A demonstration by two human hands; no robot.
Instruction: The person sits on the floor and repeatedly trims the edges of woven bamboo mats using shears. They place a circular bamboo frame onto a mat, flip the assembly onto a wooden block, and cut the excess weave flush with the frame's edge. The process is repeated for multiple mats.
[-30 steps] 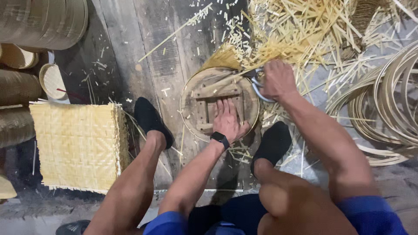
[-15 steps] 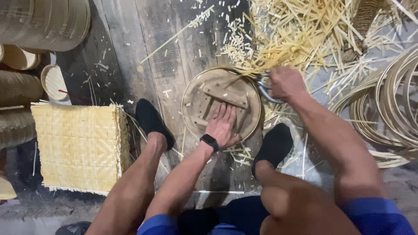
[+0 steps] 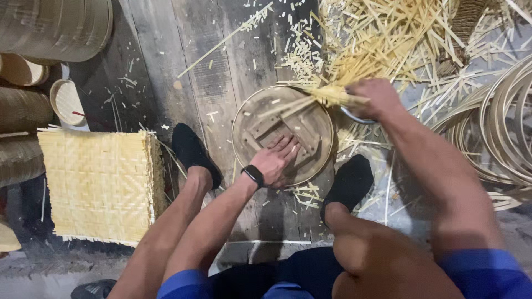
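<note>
Right hand [image 3: 374, 98] w/ grip closed tight round a bundle of bamboo strips [image 3: 327, 97], strips poking out left over the round frame [image 3: 282, 135]. Something curved and metal shows just under that fist, can't tell what. Left hand [image 3: 277, 160] flat, fingers spread, pressing down on the frame's inner slats. Frame sits on the plank floor [image 3: 221, 72] btwn both black shoes [image 3: 194, 155]. Loose strip pile [image 3: 388, 39] just beyond. Woven bamboo mat [image 3: 100, 185] off to the left, hoops [image 3: 510, 122] stacked on the right.
</note>
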